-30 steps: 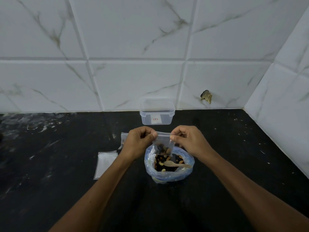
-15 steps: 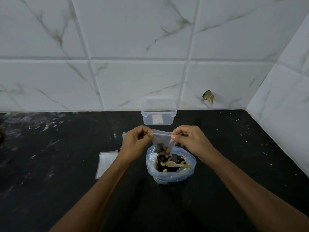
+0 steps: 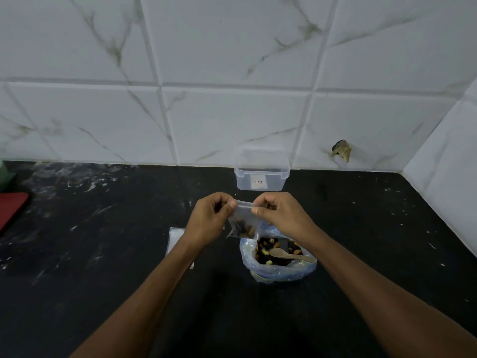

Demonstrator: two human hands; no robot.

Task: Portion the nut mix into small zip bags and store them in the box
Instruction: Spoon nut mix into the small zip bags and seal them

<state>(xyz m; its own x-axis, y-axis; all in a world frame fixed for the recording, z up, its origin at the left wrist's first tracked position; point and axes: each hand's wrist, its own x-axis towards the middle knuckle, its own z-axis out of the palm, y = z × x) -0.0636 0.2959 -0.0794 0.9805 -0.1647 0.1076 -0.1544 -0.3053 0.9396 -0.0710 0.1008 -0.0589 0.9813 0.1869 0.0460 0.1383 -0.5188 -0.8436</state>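
- A black stone counter (image 3: 103,254), streaked with pale smears, runs back to a white marble-look tiled wall (image 3: 232,60); a 2nd tiled wall closes the corner on the right.
- A chipped hole (image 3: 342,150) breaks the tile just above the counter line.
- At the back edge, against the wall, stands the clear plastic box (image 3: 262,169), lid off. It carries a white label with a small red mark; the writing is too small to read.
- Both hands are up over the middle of the counter. The left hand (image 3: 210,219) pinches the top left corner of the small zip bag (image 3: 244,220), fingers curled.
- The right hand (image 3: 280,215) pinches the bag's top edge from the other side, thumb and fingers closed on the strip.
- The zip bag hangs tilted between them with a clump of nuts (image 3: 244,229) in its lower end.
- Since 1 second ago the 2 hands sit closer together on the top edge, and the bag has swung left, off the middle of the big bag.
- Below and to the right sits the large blue-tinted bag of nut mix (image 3: 278,270), mouth rolled open, a wooden spoon (image 3: 289,255) lying across the mix.
- Flat empty zip bags (image 3: 176,236) lie on the counter left of it, partly under the left forearm.
- At the far left edge a red object (image 3: 11,210) and something green (image 3: 5,177) poke in.
- Open dark counter lies between the hands and the box, and wide to the right.
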